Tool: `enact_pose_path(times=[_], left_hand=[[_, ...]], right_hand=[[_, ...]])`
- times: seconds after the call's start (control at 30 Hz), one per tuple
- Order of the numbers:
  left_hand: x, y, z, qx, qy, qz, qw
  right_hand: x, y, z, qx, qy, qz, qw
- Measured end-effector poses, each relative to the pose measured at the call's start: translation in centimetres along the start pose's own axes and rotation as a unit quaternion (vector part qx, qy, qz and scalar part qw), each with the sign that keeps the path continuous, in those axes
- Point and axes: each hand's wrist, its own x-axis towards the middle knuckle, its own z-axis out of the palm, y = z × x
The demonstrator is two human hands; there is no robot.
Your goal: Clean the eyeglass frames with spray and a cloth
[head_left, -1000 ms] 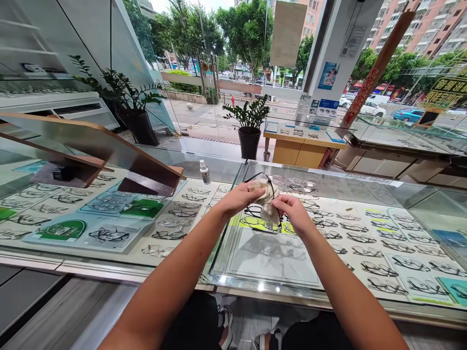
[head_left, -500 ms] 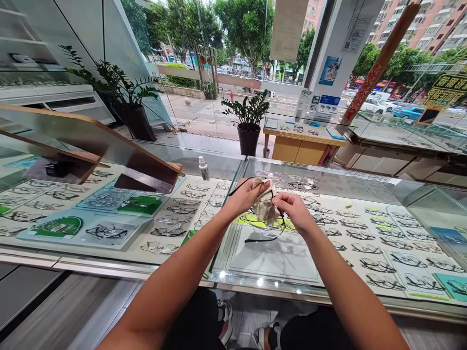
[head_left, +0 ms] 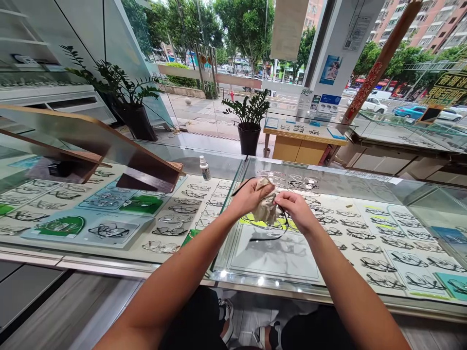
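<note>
Above the glass display counter, my left hand (head_left: 249,195) is closed on a beige cloth (head_left: 265,211), which is folded over part of a pair of glasses. My right hand (head_left: 294,206) pinches the dark frame of the glasses (head_left: 285,217) at the cloth's right side. One dark temple reaches out past my left hand, and the other curves below the right hand toward the lower left. The lenses are mostly hidden by the cloth and fingers.
A small white spray bottle (head_left: 205,168) stands on the counter (head_left: 226,276) beyond my left hand. Wooden-edged mirrors or stands (head_left: 134,150) lean at left. Rows of glasses (head_left: 377,264) lie under the glass. A potted plant (head_left: 249,138) stands beyond the counter.
My left hand and the cloth have shifted slightly, with the cloth bunched more closely around the glasses. The lower temple has moved a little to the right.
</note>
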Motion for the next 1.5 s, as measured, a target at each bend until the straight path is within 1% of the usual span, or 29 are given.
enact_pose_path(times=[0.1, 0.17, 0.2, 0.27, 0.37, 0.43, 0.53, 0.57, 0.63, 0.7, 0.8, 0.87, 0.97, 1.1, 1.17, 1.23, 1.3, 1.33, 1.37, 1.4, 1.43, 1.47, 1.5], left_hand=[[0.0, -0.4, 0.3, 0.044, 0.03, 0.037, 0.998], [0.2, -0.6, 0.1, 0.029, 0.042, 0.039, 0.998], [0.4, -0.6, -0.1, 0.017, 0.057, 0.034, 0.998], [0.7, -0.6, -0.8, -0.013, 0.11, 0.015, 0.994], [1.2, -0.5, -2.4, -0.064, 0.207, -0.017, 0.976], [1.3, -0.5, -3.7, -0.068, 0.272, -0.01, 0.96], [1.4, -0.8, -5.5, 0.0, 0.36, 0.043, 0.932], [1.4, -1.0, -6.0, 0.037, 0.381, 0.056, 0.922], [1.3, -1.4, -6.9, 0.114, 0.405, 0.059, 0.905], [1.3, -1.7, -7.5, 0.177, 0.408, 0.04, 0.895], [1.3, -2.0, -7.9, 0.243, 0.383, 0.0, 0.891], [1.4, -2.0, -7.9, 0.285, 0.347, -0.026, 0.893], [1.5, -1.9, -7.7, 0.341, 0.292, -0.056, 0.892], [1.6, -2.2, -7.5, 0.385, 0.231, -0.078, 0.89], [1.6, -2.5, -7.6, 0.408, 0.203, -0.102, 0.884], [1.6, -2.8, -7.7, 0.434, 0.188, -0.134, 0.871], [1.7, -2.9, -7.6, 0.451, 0.203, -0.141, 0.857], [1.6, -2.8, -7.3, 0.453, 0.225, -0.12, 0.855], [1.6, -2.6, -6.9, 0.447, 0.253, -0.078, 0.854], [1.5, -2.3, -6.3, 0.435, 0.278, -0.016, 0.856], [1.3, -1.9, -5.5, 0.417, 0.295, 0.058, 0.858], [1.0, -1.5, -4.6, 0.393, 0.295, 0.139, 0.86], [0.7, -1.0, -3.5, 0.37, 0.266, 0.212, 0.864]], right_hand=[[0.0, -0.1, 0.2, 0.021, 0.008, 0.001, 1.0], [0.0, -0.4, 0.1, 0.04, 0.021, 0.002, 0.999], [0.0, -0.5, 0.0, 0.05, 0.03, 0.002, 0.998], [0.1, -0.8, -0.4, 0.066, 0.048, -0.001, 0.997], [0.1, -1.1, -0.8, 0.083, 0.072, -0.008, 0.994], [0.2, -1.2, -0.9, 0.092, 0.081, -0.011, 0.992], [0.2, -1.1, -0.9, 0.103, 0.088, -0.013, 0.991], [0.3, -1.1, -0.9, 0.106, 0.089, -0.014, 0.99], [0.3, -1.1, -1.0, 0.118, 0.09, -0.015, 0.989], [0.3, -1.1, -1.0, 0.137, 0.093, -0.013, 0.986], [0.3, -1.3, -1.1, 0.162, 0.107, -0.005, 0.981], [0.3, -1.3, -1.2, 0.182, 0.116, -0.001, 0.977], [0.2, -1.4, -1.4, 0.218, 0.113, 0.001, 0.969], [0.2, -1.4, -1.9, 0.241, 0.111, -0.013, 0.964], [0.2, -1.5, -2.2, 0.249, 0.121, -0.023, 0.961], [0.2, -1.6, -2.4, 0.263, 0.135, -0.033, 0.955], [0.2, -1.8, -2.5, 0.281, 0.149, -0.04, 0.947], [0.2, -1.9, -2.5, 0.291, 0.153, -0.042, 0.943], [0.2, -2.0, -2.5, 0.3, 0.155, -0.044, 0.94], [0.1, -2.1, -2.4, 0.307, 0.157, -0.045, 0.938], [0.1, -2.2, -2.4, 0.311, 0.158, -0.047, 0.936], [0.0, -2.3, -2.3, 0.315, 0.161, -0.048, 0.934], [0.0, -2.3, -2.2, 0.318, 0.164, -0.05, 0.932]])
